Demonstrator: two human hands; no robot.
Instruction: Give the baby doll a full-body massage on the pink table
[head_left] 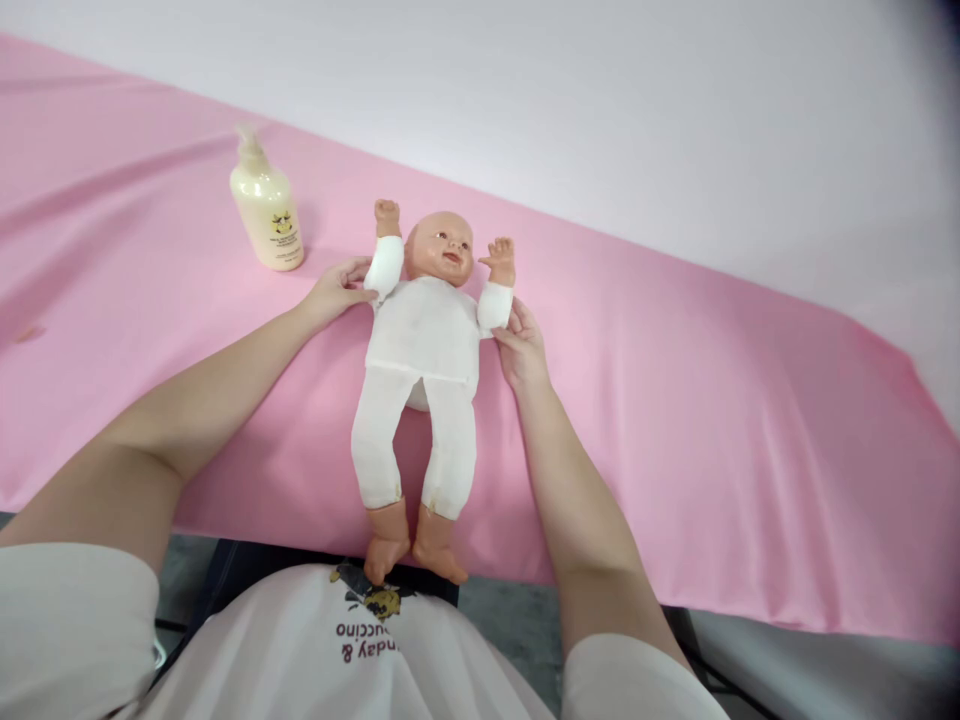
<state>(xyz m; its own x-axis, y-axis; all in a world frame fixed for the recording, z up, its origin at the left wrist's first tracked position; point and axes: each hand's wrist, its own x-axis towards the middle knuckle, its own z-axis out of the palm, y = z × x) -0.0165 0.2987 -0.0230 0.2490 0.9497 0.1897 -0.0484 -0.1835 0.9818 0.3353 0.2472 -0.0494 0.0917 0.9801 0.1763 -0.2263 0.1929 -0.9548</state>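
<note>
A baby doll (pixel 424 325) with a white cloth body lies on its back, head away from me and feet at the near table edge. Its bare head, hands and feet are skin-toned plastic, and both its arms are bent upward. My left hand (pixel 346 285) pinches the doll's arm on the left side at the elbow, thumb in front. On the other side, my right hand (pixel 521 338) grips the opposite arm near its elbow, with some fingers hidden behind it.
A pale yellow pump bottle (pixel 270 215) with a cow picture stands to the left, beyond my left hand. Pink cloth (pixel 637 430) with folds covers the table. Behind it rises a white surface (pixel 600 110). The near table edge runs close to my body.
</note>
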